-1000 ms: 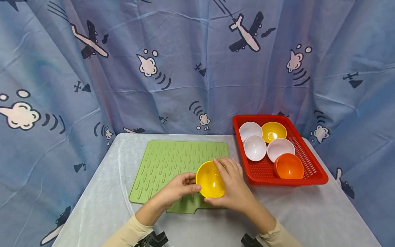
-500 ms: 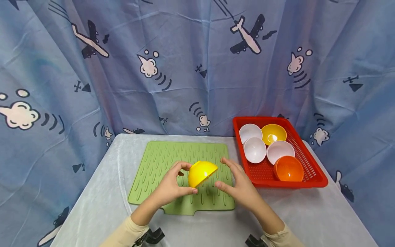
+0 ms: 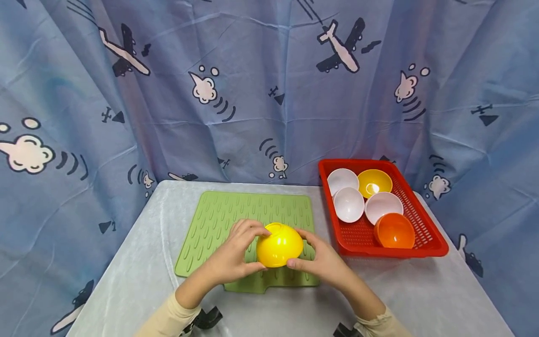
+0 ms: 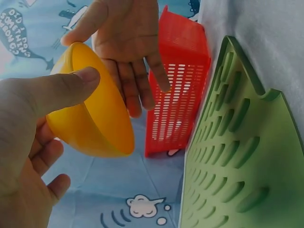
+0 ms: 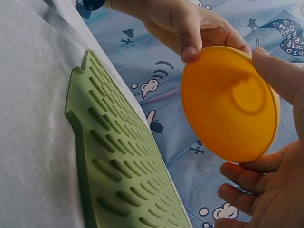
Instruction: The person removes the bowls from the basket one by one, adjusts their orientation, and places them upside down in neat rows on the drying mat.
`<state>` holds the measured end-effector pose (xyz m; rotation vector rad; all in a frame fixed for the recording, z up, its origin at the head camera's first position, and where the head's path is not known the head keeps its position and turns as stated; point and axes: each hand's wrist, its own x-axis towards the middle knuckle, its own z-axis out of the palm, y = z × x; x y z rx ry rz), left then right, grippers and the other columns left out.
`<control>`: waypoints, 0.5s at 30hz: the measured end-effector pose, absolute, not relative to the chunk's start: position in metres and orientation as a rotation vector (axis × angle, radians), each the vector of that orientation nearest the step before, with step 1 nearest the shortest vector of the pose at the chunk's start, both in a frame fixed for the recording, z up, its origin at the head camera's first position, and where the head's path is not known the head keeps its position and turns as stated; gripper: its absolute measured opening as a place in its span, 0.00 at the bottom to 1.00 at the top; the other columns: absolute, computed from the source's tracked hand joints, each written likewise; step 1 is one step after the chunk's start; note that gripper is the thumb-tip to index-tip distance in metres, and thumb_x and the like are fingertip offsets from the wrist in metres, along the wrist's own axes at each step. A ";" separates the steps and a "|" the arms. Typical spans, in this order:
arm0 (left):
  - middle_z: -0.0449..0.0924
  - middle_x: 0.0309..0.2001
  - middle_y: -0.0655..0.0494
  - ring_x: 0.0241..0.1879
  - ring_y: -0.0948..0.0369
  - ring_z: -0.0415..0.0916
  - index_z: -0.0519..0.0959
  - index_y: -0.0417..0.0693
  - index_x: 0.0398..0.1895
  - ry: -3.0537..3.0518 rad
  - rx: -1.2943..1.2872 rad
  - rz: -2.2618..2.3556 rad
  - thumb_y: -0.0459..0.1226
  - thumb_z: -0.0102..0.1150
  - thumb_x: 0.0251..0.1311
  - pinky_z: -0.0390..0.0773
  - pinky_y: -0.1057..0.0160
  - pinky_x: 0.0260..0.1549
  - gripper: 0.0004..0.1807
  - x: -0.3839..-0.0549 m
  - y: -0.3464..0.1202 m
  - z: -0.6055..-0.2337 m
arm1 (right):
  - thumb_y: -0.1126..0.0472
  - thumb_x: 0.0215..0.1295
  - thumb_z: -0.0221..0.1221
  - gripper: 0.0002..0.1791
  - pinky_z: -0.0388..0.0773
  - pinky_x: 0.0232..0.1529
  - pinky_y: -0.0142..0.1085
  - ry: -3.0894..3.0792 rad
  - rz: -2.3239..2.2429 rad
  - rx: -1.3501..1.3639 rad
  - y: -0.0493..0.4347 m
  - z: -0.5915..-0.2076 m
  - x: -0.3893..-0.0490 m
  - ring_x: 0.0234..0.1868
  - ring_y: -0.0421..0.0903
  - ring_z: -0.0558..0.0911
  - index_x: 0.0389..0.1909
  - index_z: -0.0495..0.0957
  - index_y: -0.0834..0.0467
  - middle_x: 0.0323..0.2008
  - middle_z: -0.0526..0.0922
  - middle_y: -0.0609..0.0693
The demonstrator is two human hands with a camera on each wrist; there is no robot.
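Note:
A yellow bowl (image 3: 280, 245) is held in the air over a green ridged drying mat (image 3: 248, 210), its base turned up and its hollow facing down in the head view. My left hand (image 3: 233, 252) grips its left side, thumb low and fingers up by the base. On the right side, my right hand (image 3: 324, 260) holds the rim between thumb and fingers. The right wrist view looks into the bowl's hollow (image 5: 223, 104), which contains nothing. In the left wrist view the left thumb (image 4: 71, 88) lies across the bowl's wall (image 4: 102, 114).
To the right of the mat stands a red perforated basket (image 3: 349, 248). Inside are several bowls: white ones (image 3: 348, 204), a yellow one (image 3: 375, 182) and an orange one (image 3: 394, 230). A blue patterned curtain (image 3: 252, 93) hangs behind the white-covered table (image 3: 286, 313).
The yellow bowl has turned from hollow facing me to base up. My right hand came off it half a second ago and now holds its right side again.

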<state>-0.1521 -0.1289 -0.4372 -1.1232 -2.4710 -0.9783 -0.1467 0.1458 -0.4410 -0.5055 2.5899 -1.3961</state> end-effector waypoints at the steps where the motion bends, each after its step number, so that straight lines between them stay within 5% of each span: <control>1: 0.71 0.61 0.58 0.64 0.58 0.63 0.74 0.53 0.61 -2.464 -1.134 -0.962 0.40 0.85 0.42 0.69 0.52 0.66 0.40 -0.152 -0.129 -0.437 | 0.45 0.56 0.74 0.46 0.63 0.65 0.72 2.581 -1.405 -0.507 0.146 -0.441 -0.147 0.71 0.64 0.70 0.74 0.68 0.56 0.69 0.75 0.56; 10: 0.68 0.67 0.56 0.67 0.55 0.64 0.70 0.54 0.71 -2.401 -1.021 -1.238 0.50 0.84 0.37 0.73 0.46 0.63 0.52 -0.157 -0.131 -0.437 | 0.59 0.53 0.77 0.44 0.53 0.70 0.70 2.435 -1.834 -0.619 0.145 -0.451 -0.152 0.67 0.52 0.71 0.72 0.70 0.51 0.65 0.77 0.51; 15: 0.70 0.69 0.61 0.67 0.58 0.67 0.68 0.60 0.73 -2.432 -0.912 -1.590 0.59 0.78 0.39 0.72 0.50 0.60 0.53 -0.156 -0.135 -0.438 | 0.62 0.38 0.83 0.54 0.57 0.76 0.48 2.554 -1.902 -0.892 0.143 -0.457 -0.148 0.71 0.44 0.68 0.71 0.69 0.51 0.68 0.74 0.51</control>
